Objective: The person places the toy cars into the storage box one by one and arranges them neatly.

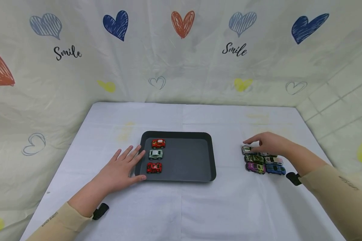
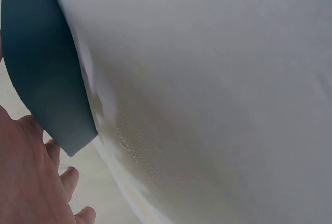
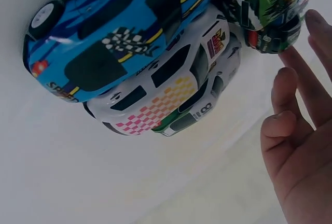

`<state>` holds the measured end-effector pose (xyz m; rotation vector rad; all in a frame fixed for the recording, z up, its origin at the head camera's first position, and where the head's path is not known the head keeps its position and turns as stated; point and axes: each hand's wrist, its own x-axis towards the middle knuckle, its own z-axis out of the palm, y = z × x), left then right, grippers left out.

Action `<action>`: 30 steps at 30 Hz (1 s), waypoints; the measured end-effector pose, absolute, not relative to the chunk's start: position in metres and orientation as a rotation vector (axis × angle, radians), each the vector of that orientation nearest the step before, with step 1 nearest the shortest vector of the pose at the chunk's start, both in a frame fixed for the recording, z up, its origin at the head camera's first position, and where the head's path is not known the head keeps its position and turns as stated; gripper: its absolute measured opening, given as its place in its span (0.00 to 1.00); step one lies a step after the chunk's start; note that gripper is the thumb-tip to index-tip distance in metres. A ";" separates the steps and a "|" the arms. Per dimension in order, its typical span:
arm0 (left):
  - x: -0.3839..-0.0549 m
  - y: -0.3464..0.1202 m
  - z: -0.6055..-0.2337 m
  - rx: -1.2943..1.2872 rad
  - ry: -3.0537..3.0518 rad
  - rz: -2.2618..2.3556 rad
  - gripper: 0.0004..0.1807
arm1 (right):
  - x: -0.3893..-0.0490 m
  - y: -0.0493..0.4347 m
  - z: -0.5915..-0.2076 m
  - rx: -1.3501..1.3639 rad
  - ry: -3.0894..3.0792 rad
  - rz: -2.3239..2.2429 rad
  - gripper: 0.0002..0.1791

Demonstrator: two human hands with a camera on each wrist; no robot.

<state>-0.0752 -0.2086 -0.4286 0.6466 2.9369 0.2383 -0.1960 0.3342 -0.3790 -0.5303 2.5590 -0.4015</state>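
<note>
My left hand [image 1: 117, 172] lies with its fingers spread at the left side of a dark grey tray [image 1: 188, 157], its fingertips on the rim; the tray's edge also shows as a dark band in the left wrist view. Three toy cars stand in a column inside the tray: a red one [image 1: 158, 143], a pale green one [image 1: 155, 154] and another red one [image 1: 154, 167]. Over the back of a toy car group at the right, my right hand [image 1: 273, 144] reaches with thumb and forefinger apart, beside a white toy car [image 1: 246, 149]. The hand partly hides the back row.
The group also holds a green car [image 1: 254, 159], a purple car [image 1: 255, 168], a white checkered car [image 3: 171, 86] and a blue car [image 3: 119, 37]. A white cloth [image 1: 181, 207] covers the table, and a sheet printed with hearts [image 1: 181, 67] hangs behind.
</note>
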 end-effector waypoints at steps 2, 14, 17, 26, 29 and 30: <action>-0.075 -0.209 -0.430 0.644 2.937 0.221 0.52 | -0.199 0.336 -0.383 -0.546 2.540 -0.405 0.25; -0.074 -0.206 -0.426 0.622 2.920 0.191 0.51 | -0.205 0.339 -0.390 -0.591 2.532 -0.368 0.19; -0.074 -0.206 -0.425 0.624 2.920 0.190 0.52 | -0.207 0.339 -0.393 -0.602 2.541 -0.365 0.19; -0.073 -0.206 -0.423 0.622 2.918 0.191 0.51 | -0.216 0.337 -0.398 -0.632 2.569 -0.395 0.18; -0.073 -0.206 -0.423 0.624 2.921 0.197 0.51 | -0.219 0.334 -0.394 -0.628 2.591 -0.397 0.18; -0.073 -0.206 -0.423 0.626 2.921 0.197 0.51 | -0.220 0.332 -0.392 -0.628 2.597 -0.396 0.18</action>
